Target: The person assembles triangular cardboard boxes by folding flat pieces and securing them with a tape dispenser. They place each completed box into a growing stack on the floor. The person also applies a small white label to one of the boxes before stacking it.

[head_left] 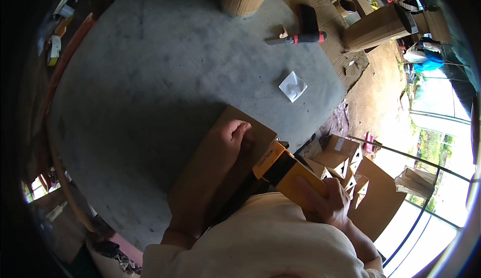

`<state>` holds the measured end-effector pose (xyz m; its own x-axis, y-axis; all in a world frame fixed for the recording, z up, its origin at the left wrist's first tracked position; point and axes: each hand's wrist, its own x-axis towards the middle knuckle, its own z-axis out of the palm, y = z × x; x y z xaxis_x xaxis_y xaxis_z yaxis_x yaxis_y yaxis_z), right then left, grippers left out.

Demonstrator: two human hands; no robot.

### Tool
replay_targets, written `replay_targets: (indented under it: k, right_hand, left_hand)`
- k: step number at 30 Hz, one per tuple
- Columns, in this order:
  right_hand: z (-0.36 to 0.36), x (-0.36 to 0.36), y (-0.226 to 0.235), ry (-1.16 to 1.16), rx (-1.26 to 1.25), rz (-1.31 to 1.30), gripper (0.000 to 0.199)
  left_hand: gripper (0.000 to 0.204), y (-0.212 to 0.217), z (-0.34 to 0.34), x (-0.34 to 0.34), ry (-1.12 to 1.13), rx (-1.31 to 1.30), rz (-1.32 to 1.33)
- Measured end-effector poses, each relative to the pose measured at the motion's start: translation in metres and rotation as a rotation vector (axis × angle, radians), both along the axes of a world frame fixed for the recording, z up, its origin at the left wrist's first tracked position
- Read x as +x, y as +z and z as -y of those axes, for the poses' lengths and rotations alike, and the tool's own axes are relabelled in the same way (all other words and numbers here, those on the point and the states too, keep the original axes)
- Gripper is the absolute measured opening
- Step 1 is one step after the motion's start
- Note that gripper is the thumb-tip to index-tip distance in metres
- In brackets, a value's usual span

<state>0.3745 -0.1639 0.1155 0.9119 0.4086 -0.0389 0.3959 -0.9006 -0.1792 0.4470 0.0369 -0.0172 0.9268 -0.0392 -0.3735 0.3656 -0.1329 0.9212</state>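
A brown cardboard box or folded sheet (200, 170) lies at the near edge of the grey table (150, 67), against my body. My left hand (234, 133) is on top of it with fingers curled closed; what they hold, if anything, is hidden. My left forearm runs along the cardboard. On the right, my right hand (328, 203) is wrapped round a yellow block-shaped tool with a black band (293, 175). The tool's far end touches or overlaps the cardboard's right corner; its kind is unclear.
A small white square (293, 86) and a red-and-black knife (300, 39) lie farther off on the table. Cardboard tubes (378, 27) stand or lean at the back right. Cardboard boxes (340, 152) are stacked beyond the right edge. An orange-brown bar (65, 60) runs along the left.
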Motion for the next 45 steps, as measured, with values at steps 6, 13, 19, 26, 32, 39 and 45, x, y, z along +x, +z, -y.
replay_targets:
  k: [6,13,19,26,32,39,45]
  right_hand:
    - [-0.007,0.001,0.003,-0.083,-0.031,-0.092,0.055]
    - [0.001,0.001,-0.004,-0.034,0.032,-0.1,0.058]
    - [0.003,0.007,-0.006,-0.012,0.036,-0.117,0.057]
    - [0.003,0.023,0.024,0.043,0.07,-0.238,0.059]
    - [0.038,-0.005,0.012,0.063,0.114,-0.177,0.064]
    - [0.059,-0.011,-0.068,0.155,0.242,0.051,0.069]
    - [0.068,-0.016,-0.098,0.157,0.359,0.102,0.072]
  left_hand:
    - [0.037,-0.031,0.006,-0.009,-0.139,0.447,0.375]
    - [0.067,-0.053,-0.015,-0.009,-0.253,0.105,0.345]
    - [0.081,0.014,0.012,-0.042,-0.591,0.4,0.429]
    - [0.076,-0.004,0.023,-0.049,-0.393,0.389,0.373]
    - [0.067,0.022,0.019,-0.046,-0.43,0.472,0.238]
    - [0.06,0.026,0.019,-0.032,-0.49,0.505,0.079]
    - [0.06,0.028,0.017,-0.026,-0.483,0.326,-0.065]
